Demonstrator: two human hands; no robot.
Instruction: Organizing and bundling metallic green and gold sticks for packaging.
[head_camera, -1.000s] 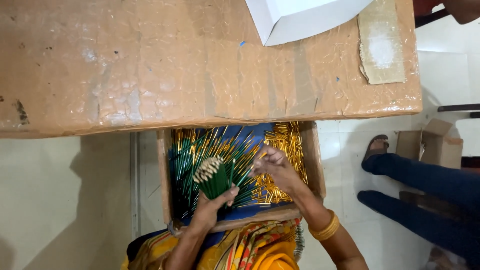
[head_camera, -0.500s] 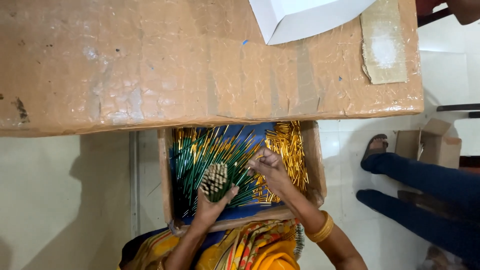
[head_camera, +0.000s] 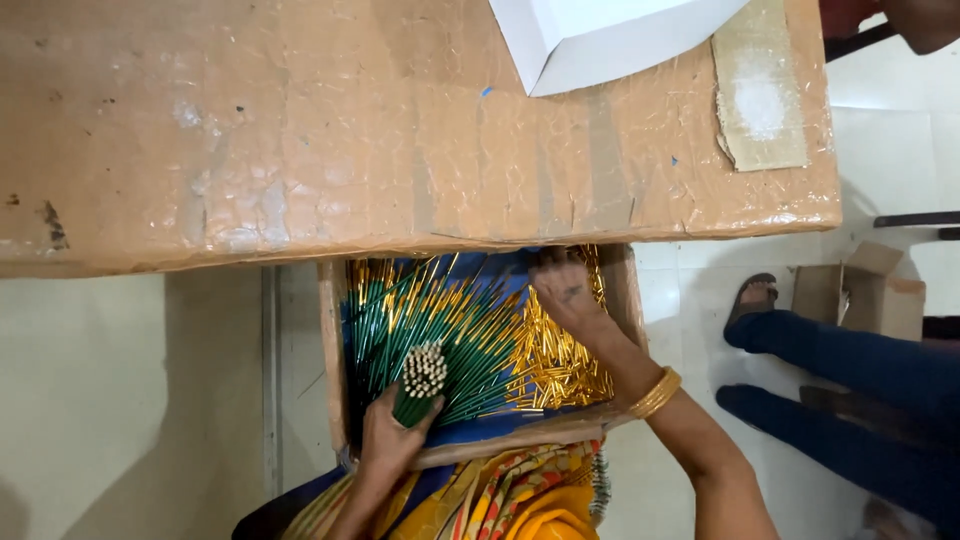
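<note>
— Which step?
— Gathering, I'd judge: left hand (head_camera: 388, 440) fingers closed round a bundle (head_camera: 424, 378) of green sticks, in the box (head_camera: 332, 350) on the lap.
— And the right hand (head_camera: 562, 292)?
— Flat on loose sticks (head_camera: 560, 365), fingers spread, empty. The tabletop (head_camera: 300, 130) edge overhangs; little room to lift.

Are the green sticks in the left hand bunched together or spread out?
Bunched: the left hand grips the green sticks as one tight bundle, pale ends clustered together.

Head view, straight down, close overhead
</note>
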